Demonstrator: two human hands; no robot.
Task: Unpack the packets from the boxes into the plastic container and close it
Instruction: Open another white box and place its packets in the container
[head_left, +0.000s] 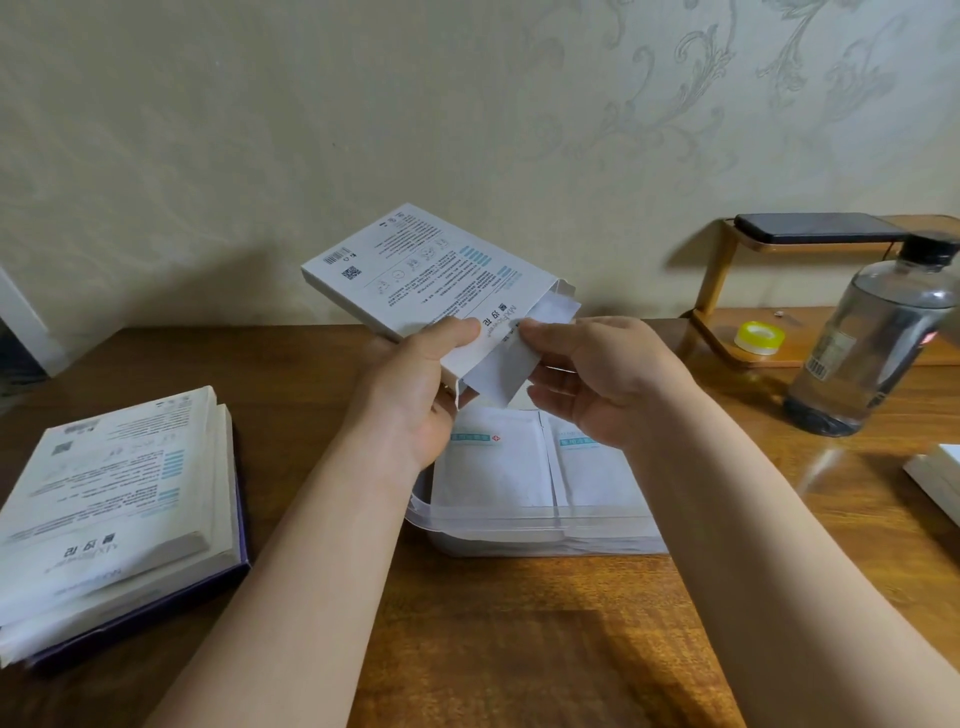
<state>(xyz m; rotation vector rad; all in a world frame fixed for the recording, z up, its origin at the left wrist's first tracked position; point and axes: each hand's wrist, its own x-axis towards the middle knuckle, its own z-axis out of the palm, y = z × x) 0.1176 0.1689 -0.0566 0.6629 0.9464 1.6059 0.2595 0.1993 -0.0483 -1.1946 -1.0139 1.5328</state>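
A flat white printed box (415, 270) is held tilted above the table, its open end toward me. My left hand (421, 395) grips that box at its near edge. My right hand (597, 384) pinches the box's open end flap (511, 364) between thumb and fingers. Below the hands stands a clear plastic container (524, 522) with two rows of white packets (493, 462) lying in it. A stack of more white boxes (114, 499) lies at the left on the table.
A clear water bottle (872, 338) with a black cap stands at the right. Behind it a wooden shelf (727, 332) carries a yellow tape roll (756, 338) and a dark phone (815, 227). Another white box (940, 478) shows at the right edge. The wall is close behind.
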